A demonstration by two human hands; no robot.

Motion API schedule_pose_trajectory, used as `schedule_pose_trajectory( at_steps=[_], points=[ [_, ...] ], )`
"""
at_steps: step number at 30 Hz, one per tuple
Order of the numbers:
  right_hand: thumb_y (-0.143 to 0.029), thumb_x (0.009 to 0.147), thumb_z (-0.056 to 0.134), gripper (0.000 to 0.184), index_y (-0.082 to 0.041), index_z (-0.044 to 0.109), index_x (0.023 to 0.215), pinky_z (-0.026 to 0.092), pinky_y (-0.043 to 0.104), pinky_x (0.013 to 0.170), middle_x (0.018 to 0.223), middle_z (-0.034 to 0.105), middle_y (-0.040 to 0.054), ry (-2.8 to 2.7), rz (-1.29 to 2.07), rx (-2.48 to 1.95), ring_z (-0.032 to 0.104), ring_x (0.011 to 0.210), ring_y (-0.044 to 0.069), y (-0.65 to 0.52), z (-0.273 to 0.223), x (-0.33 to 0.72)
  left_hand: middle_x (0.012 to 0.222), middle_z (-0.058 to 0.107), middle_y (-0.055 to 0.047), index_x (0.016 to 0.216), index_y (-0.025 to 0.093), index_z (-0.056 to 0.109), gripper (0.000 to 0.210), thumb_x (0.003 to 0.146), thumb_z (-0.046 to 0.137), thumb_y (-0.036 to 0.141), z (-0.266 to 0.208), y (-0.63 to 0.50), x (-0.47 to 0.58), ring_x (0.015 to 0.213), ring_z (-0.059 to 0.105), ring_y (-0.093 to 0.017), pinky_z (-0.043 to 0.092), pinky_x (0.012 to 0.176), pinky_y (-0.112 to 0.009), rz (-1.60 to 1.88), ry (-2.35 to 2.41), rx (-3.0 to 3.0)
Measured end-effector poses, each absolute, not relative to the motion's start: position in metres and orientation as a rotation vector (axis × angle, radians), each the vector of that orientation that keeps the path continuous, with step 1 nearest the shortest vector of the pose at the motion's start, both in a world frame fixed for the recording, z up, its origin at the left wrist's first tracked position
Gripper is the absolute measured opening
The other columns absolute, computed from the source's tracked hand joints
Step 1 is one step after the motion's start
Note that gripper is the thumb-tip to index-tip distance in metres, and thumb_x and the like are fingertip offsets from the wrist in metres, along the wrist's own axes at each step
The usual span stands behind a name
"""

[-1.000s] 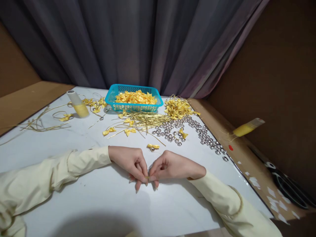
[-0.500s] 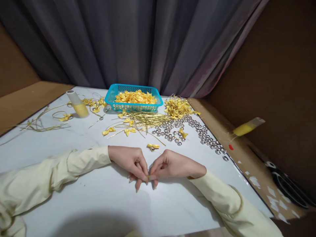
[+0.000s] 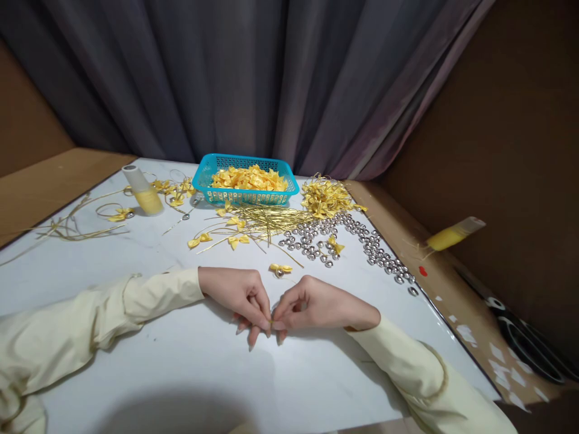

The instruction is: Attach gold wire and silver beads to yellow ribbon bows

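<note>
Blue basket (image 3: 246, 198) at the far edge of the white table (image 3: 181, 367), heaped with yellow bows (image 3: 251, 178); a curtain (image 3: 226, 78) hangs behind. To its right lies a corded pile (image 3: 326, 199) of similar bows. In front, a bundle of gold cords (image 3: 275, 218) spreads across the table, loose bows around its left end. Silver beads (image 3: 316, 232) run from the bundle to the table's right edge. Of 2 yellow-filled tubes, 1, the left tube (image 3: 142, 190), is on the table beside loose strands (image 3: 76, 226); the right tube (image 3: 455, 234) is at the brown side, near scissors (image 3: 525, 337) and paper scraps (image 3: 502, 367). Just beyond the hands lies 1 single bow (image 3: 281, 267).

Left hand (image 3: 242, 304) and right hand (image 3: 312, 304): backs upward, fingers angled down and inward, forearms converging from either side. In each, thumb and fingertips pinch a small gold piece (image 3: 271, 323), located between the 2 hands at the table's middle; it is mostly hidden, its form indistinct.
</note>
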State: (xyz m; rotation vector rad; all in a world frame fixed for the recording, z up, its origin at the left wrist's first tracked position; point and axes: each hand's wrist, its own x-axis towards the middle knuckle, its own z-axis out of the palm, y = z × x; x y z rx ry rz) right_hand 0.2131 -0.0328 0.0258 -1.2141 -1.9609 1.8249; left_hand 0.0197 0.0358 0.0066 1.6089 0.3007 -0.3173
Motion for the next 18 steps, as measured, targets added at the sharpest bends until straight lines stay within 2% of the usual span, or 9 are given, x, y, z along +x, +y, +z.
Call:
schedule_pose_trajectory(
  at_steps=[8,14,18],
  points=[
    [-0.024,0.078,0.061,0.017,-0.011,0.073,0.078,0.047,0.021,0.062,0.064,0.069,0.0029,-1.964,1.776,-1.216,0.059,0.059,0.010,-0.034,0.030,0.210,0.071,0.073,-0.008,0.087,0.014,0.072,0.024,0.081,0.062,0.035,0.011,0.035,0.021,0.048,0.055,-0.008,0.036,0.043,-0.016,-0.310,0.329,1.582],
    [-0.023,0.082,0.060,0.018,-0.012,0.074,0.080,0.048,0.025,0.074,0.084,0.072,0.0070,-2.067,1.402,-1.132,0.064,0.077,0.016,-0.030,0.038,0.220,0.068,0.072,-0.006,0.082,0.014,0.070,0.021,0.083,0.059,0.031,0.016,0.037,0.024,0.047,0.055,-0.009,0.025,0.039,-0.018,-0.140,0.395,1.540],
    [-0.021,0.083,0.057,0.019,-0.013,0.075,0.083,0.047,0.023,0.067,0.076,0.073,0.0054,-2.072,1.218,-1.283,0.064,0.069,0.015,-0.028,0.045,0.226,0.067,0.070,-0.004,0.083,0.015,0.070,0.021,0.082,0.059,0.032,0.029,0.038,0.028,0.050,0.053,-0.009,0.035,0.048,-0.019,-0.030,0.486,1.588]
  ],
)
